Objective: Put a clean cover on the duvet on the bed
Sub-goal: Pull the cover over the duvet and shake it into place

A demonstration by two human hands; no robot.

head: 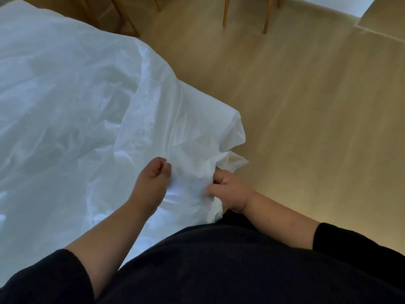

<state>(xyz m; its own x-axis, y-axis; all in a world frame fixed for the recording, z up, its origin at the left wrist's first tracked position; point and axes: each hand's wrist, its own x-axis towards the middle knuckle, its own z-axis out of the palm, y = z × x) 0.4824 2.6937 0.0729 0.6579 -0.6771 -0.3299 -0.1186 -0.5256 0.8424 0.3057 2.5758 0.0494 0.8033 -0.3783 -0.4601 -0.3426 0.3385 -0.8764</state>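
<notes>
A white duvet cover [171, 119] lies crumpled over the bed [43, 106], with one corner hanging off the bed's near right edge. My left hand [151, 178] pinches a fold of the white fabric between thumb and curled fingers. About a hand's width to the right, my right hand [228, 189] grips a bunched edge of the same fabric. A cream-coloured bit of fabric [234, 161] pokes out just above my right hand. I cannot tell the duvet from its cover in the heap.
Pale wooden floor [306, 106] stretches to the right of the bed. Wooden chair legs [225, 12] stand at the top, and more wooden legs [127, 20] stand behind the bed. A step or ledge [383, 23] sits at the top right.
</notes>
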